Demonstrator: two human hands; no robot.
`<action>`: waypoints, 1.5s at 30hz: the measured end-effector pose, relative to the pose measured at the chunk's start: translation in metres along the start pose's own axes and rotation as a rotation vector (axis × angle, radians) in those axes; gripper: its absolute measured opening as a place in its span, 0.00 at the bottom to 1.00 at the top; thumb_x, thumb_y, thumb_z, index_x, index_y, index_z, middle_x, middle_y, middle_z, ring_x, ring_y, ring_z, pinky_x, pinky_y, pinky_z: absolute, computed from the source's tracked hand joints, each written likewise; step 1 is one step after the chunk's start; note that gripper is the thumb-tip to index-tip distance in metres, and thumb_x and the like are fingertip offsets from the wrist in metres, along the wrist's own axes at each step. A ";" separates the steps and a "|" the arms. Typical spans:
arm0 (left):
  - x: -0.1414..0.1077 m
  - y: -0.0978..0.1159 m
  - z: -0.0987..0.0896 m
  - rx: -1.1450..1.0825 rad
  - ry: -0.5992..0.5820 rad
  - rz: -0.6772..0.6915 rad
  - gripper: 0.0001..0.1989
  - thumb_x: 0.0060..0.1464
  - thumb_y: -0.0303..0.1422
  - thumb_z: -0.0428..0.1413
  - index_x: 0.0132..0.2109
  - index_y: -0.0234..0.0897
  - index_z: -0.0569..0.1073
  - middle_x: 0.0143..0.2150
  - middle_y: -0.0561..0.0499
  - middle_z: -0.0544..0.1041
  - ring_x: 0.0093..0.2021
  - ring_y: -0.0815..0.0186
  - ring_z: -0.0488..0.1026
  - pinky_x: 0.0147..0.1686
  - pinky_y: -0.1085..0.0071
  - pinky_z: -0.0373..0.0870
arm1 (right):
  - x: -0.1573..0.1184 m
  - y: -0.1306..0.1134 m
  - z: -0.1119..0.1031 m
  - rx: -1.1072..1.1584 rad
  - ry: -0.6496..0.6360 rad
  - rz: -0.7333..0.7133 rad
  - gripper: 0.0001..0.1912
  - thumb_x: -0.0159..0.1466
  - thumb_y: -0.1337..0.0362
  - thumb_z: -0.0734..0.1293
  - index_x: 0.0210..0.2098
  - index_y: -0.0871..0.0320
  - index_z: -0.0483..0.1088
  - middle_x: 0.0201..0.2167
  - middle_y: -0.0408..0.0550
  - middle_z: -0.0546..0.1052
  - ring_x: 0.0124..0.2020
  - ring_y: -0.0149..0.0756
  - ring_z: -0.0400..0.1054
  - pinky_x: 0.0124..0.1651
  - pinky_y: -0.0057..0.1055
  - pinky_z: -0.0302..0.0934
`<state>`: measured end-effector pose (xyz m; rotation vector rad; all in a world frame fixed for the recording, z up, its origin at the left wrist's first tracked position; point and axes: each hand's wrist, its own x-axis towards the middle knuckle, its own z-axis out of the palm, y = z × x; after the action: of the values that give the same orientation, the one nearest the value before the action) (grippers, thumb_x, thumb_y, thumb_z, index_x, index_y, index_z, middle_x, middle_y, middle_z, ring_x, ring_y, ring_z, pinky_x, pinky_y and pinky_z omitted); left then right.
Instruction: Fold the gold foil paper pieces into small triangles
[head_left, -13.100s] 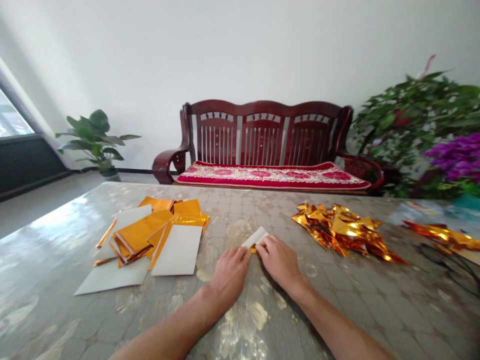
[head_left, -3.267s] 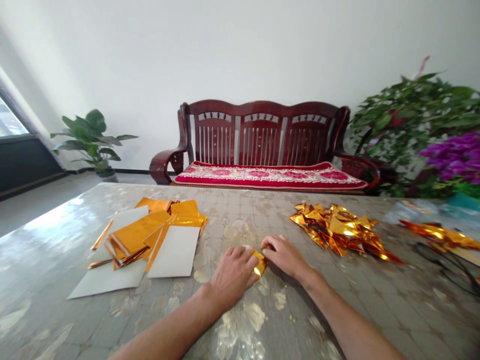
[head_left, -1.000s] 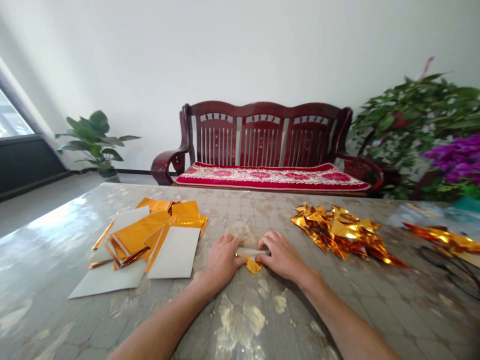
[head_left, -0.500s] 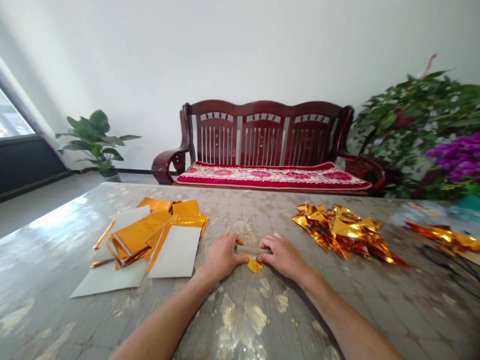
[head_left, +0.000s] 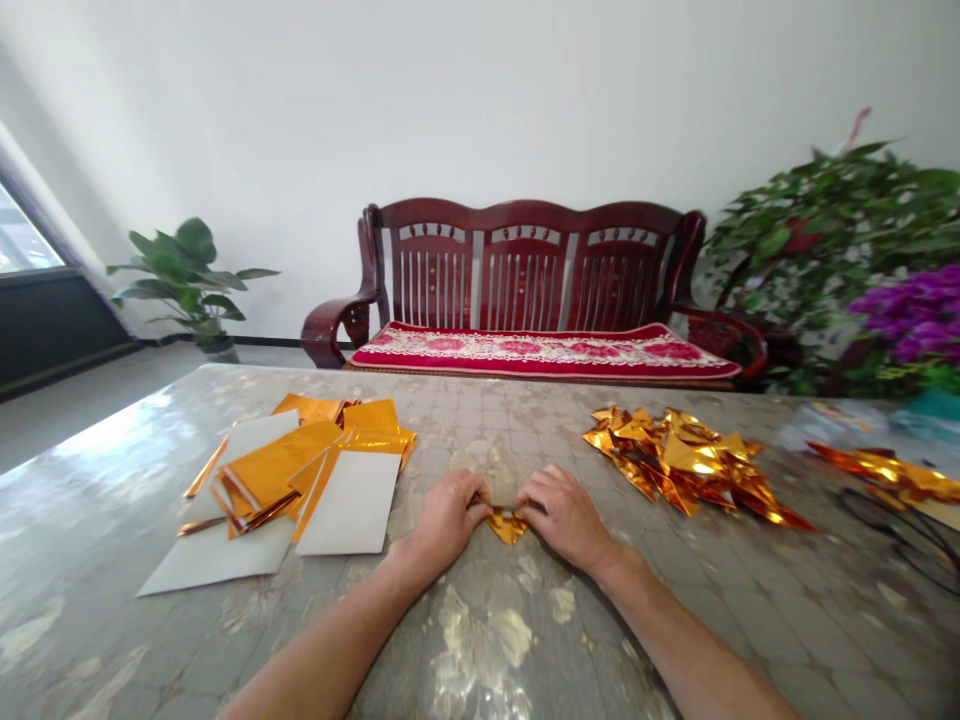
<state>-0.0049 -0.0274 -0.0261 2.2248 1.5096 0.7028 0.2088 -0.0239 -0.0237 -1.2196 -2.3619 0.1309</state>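
Note:
Between my two hands, over the middle of the table, is a small piece of gold foil paper [head_left: 507, 527], partly folded, with a pointed flap toward me. My left hand [head_left: 452, 512] pinches its left end between thumb and fingers. At the right end my right hand [head_left: 564, 512] pinches it the same way. The fingers hide both ends of the paper. To the left lies a loose stack of flat gold foil sheets [head_left: 277, 462], some showing white backs such as the white sheet [head_left: 351, 505]. A heap of folded gold foil pieces [head_left: 694, 455] lies to the right.
The table [head_left: 502, 640] has a glossy patterned cover. At its right edge are more gold foil [head_left: 892, 470], a black cable [head_left: 900, 530] and clear plastic bags [head_left: 840, 425]. Behind it stand a wooden bench [head_left: 525, 275] with a red cushion and potted plants [head_left: 191, 280].
The grey-white strip that stood up between my hands has folded down, and its gold side now shows. Both hands stay in nearly the same place, still gripping the paper.

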 end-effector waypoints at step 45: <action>-0.013 0.015 -0.009 0.229 -0.121 0.016 0.12 0.55 0.42 0.61 0.39 0.39 0.73 0.41 0.50 0.73 0.44 0.60 0.70 0.40 0.69 0.63 | -0.003 0.004 -0.018 0.070 -0.187 0.036 0.09 0.55 0.69 0.69 0.36 0.54 0.72 0.32 0.42 0.72 0.37 0.36 0.63 0.41 0.30 0.55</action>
<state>-0.0030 -0.0451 -0.0131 2.3998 1.5824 0.4083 0.2219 -0.0262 -0.0099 -1.2653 -2.4716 0.3511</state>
